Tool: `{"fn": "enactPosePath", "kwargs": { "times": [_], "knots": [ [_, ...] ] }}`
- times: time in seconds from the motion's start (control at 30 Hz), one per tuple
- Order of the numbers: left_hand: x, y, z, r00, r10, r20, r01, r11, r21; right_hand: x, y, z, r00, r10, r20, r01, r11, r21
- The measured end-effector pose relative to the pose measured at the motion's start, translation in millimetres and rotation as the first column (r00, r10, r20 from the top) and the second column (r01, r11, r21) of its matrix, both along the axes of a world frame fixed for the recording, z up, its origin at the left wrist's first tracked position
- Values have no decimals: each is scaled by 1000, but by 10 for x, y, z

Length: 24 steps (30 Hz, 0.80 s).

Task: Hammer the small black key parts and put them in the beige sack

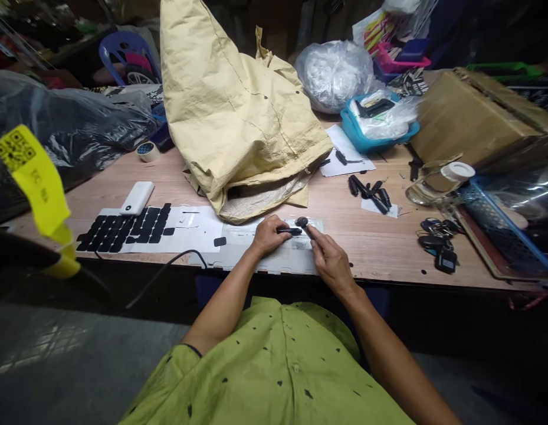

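Note:
Near the table's front edge, my left hand is closed on a slim black rod-shaped part, which lies sideways over a whitish sheet. My right hand grips a short tool with a dark round head; the head is just beside the black part's right end. Whether the two touch, I cannot tell. Fingers cover most of the tool's handle. To the left, rows of black rounded pieces lie on white paper, with one loose black piece near the whitish sheet.
A large beige sack stands slumped behind my hands. At right are several black parts, a clear bottle, keys and a blue basket. A white power bank and tape roll lie left.

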<state>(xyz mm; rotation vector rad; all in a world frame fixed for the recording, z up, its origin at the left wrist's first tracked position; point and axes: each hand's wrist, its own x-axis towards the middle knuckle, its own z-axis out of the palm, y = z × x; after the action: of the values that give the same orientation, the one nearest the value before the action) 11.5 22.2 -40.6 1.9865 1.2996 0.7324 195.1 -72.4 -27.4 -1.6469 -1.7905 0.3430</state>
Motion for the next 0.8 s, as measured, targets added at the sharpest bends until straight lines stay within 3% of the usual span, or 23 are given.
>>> {"fn": "enactPosePath", "kwargs": {
  "times": [0.13,0.33,0.5,0.67,0.8],
  "knots": [
    [17,9,-16,1000,-8,9,8,1000,9,-53,-38,-31,998,58,-26,-58,998,-3],
    [36,2,-22,1000,8,24,-9,1000,24,-82,-51,10,999,26,21,-26,1000,18],
    [41,5,-41,1000,6,7,-7,999,33,-100,-46,-11,993,20,114,-14,999,-53],
    [36,17,-67,1000,-1,13,0,999,50,-48,-55,24,996,-32,81,31,999,15],
    [33,17,-61,1000,9,15,-10,999,42,-42,-89,0,993,-24,111,27,999,-18]
  ]
}}
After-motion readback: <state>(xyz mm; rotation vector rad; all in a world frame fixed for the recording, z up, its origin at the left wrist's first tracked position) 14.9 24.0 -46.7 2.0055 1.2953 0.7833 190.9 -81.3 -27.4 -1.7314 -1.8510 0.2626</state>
